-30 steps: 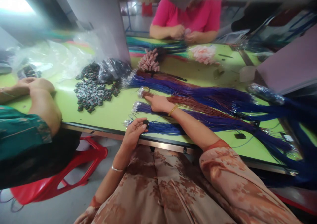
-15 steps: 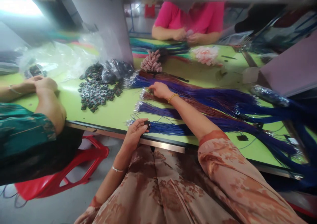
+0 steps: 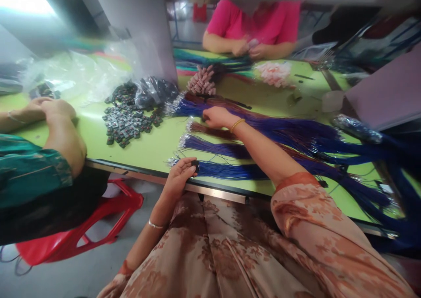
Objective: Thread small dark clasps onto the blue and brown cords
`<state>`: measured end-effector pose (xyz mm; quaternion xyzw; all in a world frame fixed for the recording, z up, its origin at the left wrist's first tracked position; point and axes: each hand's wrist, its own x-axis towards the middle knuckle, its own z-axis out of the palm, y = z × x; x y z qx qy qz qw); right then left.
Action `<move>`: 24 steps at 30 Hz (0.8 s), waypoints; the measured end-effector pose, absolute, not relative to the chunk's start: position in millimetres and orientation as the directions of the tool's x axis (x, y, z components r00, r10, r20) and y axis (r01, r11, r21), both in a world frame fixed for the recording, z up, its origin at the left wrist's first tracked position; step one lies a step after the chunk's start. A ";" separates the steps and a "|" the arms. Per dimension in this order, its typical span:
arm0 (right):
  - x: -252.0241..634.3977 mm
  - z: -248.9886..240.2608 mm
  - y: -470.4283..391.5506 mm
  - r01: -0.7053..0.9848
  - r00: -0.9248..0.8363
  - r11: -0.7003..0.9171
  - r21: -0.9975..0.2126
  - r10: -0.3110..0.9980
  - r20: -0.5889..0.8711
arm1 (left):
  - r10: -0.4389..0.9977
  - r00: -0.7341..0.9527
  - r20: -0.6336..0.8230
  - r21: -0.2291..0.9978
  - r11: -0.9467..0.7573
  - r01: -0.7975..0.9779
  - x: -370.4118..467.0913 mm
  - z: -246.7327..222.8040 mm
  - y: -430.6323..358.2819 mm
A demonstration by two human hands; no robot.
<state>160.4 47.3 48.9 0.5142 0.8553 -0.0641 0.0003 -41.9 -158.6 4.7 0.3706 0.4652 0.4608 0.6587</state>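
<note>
My left hand pinches a small black connector at the table's front edge, beside the nearest bundle of blue wires. Farther in, my right hand has its fingers closed at the upper blue and brown wires; what lies between the fingertips is too small to make out. Below that hand, a brown wire bundle and a purple-blue bundle lie with silvery ends to the left.
Black connectors form a pile on the green table, near plastic bags. Another person's hands are at the left; a person in pink works opposite. A red stool stands below.
My right hand has moved a little to the right, from the silvery ends of the brown bundle toward the upper wires. My left hand has stayed in place with the black connector.
</note>
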 end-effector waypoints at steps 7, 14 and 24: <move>182.0 67.2 7.1 0.684 -0.566 0.477 -0.552 0.824 0.010 | 0.951 0.157 -0.267 0.910 0.302 -0.283 -40.4 6.1 -158.1; 176.2 41.6 -20.8 0.729 -0.600 0.521 -0.444 0.799 -0.048 | 0.949 0.182 -0.259 0.912 0.303 -0.279 -36.1 1.6 -157.7; 165.0 17.7 -30.3 0.835 -0.515 0.510 -0.205 0.856 0.034 | 0.947 0.181 -0.265 0.912 0.307 -0.271 -35.7 1.7 -160.1</move>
